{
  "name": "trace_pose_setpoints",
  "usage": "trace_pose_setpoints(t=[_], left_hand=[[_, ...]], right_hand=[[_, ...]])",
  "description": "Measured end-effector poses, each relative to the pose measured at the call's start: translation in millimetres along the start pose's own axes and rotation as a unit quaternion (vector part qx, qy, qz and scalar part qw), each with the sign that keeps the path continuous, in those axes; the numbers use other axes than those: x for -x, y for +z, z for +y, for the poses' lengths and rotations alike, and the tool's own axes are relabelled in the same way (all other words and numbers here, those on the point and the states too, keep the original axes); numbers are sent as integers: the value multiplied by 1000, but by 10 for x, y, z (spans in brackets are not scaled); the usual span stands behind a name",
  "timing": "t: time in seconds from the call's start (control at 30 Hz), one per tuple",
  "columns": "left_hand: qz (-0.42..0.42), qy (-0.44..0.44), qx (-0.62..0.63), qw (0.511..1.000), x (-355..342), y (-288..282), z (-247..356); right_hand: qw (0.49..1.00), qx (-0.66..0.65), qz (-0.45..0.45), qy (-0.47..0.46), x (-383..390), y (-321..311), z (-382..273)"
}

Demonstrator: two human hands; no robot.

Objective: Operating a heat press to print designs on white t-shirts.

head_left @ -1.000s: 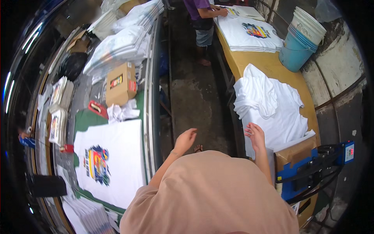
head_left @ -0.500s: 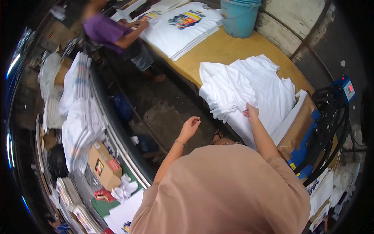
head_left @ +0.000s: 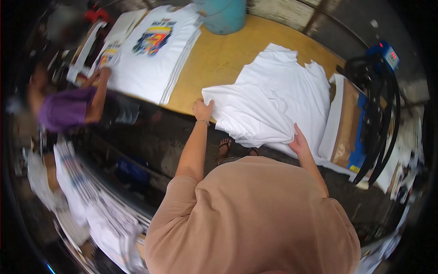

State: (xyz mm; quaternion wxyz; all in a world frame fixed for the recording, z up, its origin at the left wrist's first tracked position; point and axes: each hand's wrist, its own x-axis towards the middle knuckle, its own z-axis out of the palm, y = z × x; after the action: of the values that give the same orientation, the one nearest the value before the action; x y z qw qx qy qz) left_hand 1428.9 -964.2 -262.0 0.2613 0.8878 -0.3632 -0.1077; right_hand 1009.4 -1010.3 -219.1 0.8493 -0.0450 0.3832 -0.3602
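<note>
A loosely bunched white T-shirt lies across the near edge of the yellow table, partly hanging over it. My left hand grips its left end, the fingers closed at the cloth's edge. At the right, my right hand holds the near right corner, thumb raised along the cloth and the other fingers partly hidden. More white shirts lie flat beneath and beyond the bunched one.
A stack of white printed shirts and a blue bucket stand farther left. A person in a purple shirt works there. To the right are a brown-and-blue board, black cables and a blue control box. Folded shirts line the lower left.
My left hand has come up from the aisle and taken hold of the shirt's left end. The shirt is spread a little wider. The view has turned toward the table.
</note>
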Motion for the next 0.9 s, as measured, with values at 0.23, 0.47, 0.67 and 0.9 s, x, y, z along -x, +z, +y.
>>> trace_pose_setpoints(t=[0.23,0.47,0.67,0.9], left_hand=[[-445,-265,642,565,-478,65,226],[-514,-100,594,611,-967,-1037,796],[-399,211,585,674,-893,-2547,1154],[-278,326,468,773,-1581,-2628,1528]], right_hand=[[996,-52,54,-49,147,294,138],[944,-48,19,-327,713,551,-669],[836,166,-106,-512,1908,849,-430],[771,358,125,-512,1861,1541,-920]])
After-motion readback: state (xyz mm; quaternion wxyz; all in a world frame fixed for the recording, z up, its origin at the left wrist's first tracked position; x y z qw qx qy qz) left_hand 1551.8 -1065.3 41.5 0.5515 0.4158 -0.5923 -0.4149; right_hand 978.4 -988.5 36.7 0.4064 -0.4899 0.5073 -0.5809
